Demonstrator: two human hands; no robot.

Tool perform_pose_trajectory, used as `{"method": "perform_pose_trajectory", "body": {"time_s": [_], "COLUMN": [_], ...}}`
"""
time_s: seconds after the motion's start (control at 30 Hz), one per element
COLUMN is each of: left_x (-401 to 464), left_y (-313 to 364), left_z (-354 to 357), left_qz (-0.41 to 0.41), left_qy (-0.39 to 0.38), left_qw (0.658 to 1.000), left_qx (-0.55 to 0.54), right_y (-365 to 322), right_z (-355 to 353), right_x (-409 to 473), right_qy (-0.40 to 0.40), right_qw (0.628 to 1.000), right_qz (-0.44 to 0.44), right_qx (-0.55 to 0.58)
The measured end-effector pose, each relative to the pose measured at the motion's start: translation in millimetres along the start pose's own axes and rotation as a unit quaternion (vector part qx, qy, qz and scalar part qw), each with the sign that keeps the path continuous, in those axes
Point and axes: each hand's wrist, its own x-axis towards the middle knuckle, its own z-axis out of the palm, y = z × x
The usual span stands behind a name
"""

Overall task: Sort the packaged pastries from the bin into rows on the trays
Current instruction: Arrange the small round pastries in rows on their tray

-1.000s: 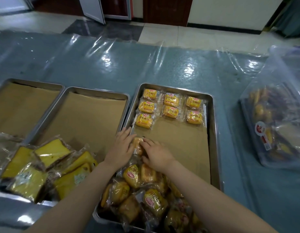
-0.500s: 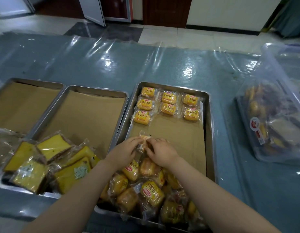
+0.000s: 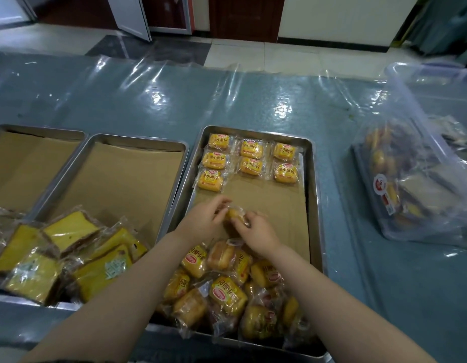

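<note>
Pastry pinched by both hands over tray's bare paper.

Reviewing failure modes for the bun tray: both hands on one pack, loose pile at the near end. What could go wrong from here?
1. Left hand and right hand pinch the bun pack by its slippery wrapper; it may slip or land crooked.
2. Setting it down could nudge the placed buns.
3. Forearms cross the loose pile, which could spill.

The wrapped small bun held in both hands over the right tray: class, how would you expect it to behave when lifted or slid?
The wrapped small bun likely weighs little: the left hand and right hand pinch it by fingertips. Its glossy, crinkled film probably slides easily on the tray paper. It looks soft, so squeezing may dent it.
</note>
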Motion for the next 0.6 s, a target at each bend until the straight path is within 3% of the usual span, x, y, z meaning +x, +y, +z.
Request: {"method": "perform_pose_trajectory", "body": {"time_s": [0.1, 0.2, 0.43, 0.6], "left_x": [4, 5, 11, 18], "left_y": [3, 3, 11, 12], "left_z": [4, 9, 20, 25], "left_qz": [-0.023, -0.031, 0.002, 0.011], "left_qy": [-0.013, -0.041, -0.044, -0.102], "left_qw": [0.999, 0.997, 0.994, 0.986], "left_qx": [0.030, 0.056, 0.095, 0.130], "right_y": [5, 11, 29, 39], "right_z": [-8, -15, -20, -27], "right_x": [0, -1, 6, 8], "right_qy": [-0.007, 0.011, 0.031, 0.013], "right_qw": [0.991, 0.982, 0.988, 0.989], "right_qz": [0.057, 0.080, 0.116, 0.143], "right_qx": [0.120, 0.171, 0.102, 0.041]}}
